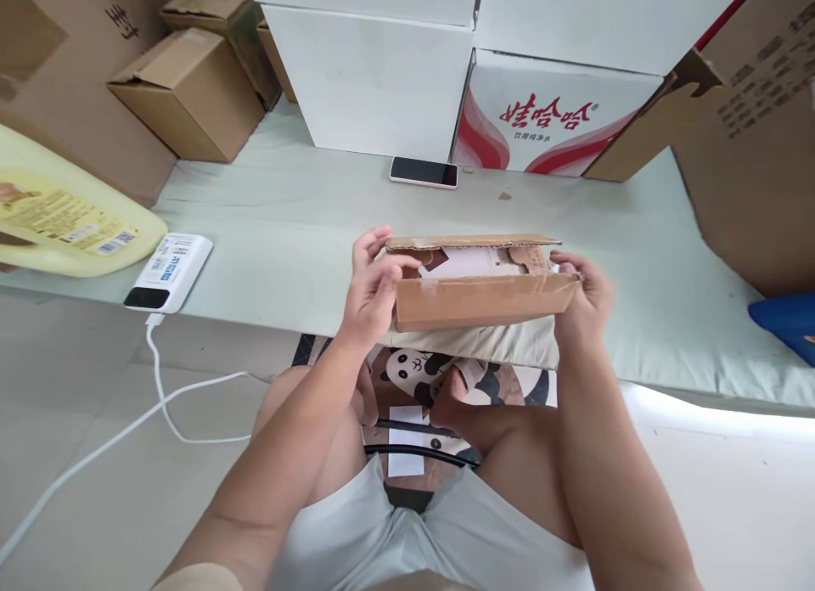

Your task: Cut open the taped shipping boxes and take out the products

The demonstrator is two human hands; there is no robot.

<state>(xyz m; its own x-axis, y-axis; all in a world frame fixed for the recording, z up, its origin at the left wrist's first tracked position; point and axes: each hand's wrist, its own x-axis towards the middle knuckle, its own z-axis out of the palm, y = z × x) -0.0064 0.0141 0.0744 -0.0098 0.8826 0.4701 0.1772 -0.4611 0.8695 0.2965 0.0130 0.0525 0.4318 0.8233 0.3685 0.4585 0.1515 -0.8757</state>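
Observation:
Between my two hands is a small brown cardboard box (484, 304), near the front edge of the covered surface. Its long top side gapes toward me, with a raised flap (474, 241) along the far side. White paper (471, 262) shows inside the gap. My left hand (374, 289) grips the box's left end, with one finger reaching over the opening. On the right end, my right hand (587, 298) is closed round the corner, its fingertips partly behind the cardboard. What lies deeper in the box is hidden.
A phone (424, 172) lies beyond the box, before stacked white cartons (375, 81). To the left are a yellow jug (76, 209) and a white power bank (169, 272) with a cable (159, 396). Brown boxes (191, 94) stand back left; a blue item (786, 323) sits far right.

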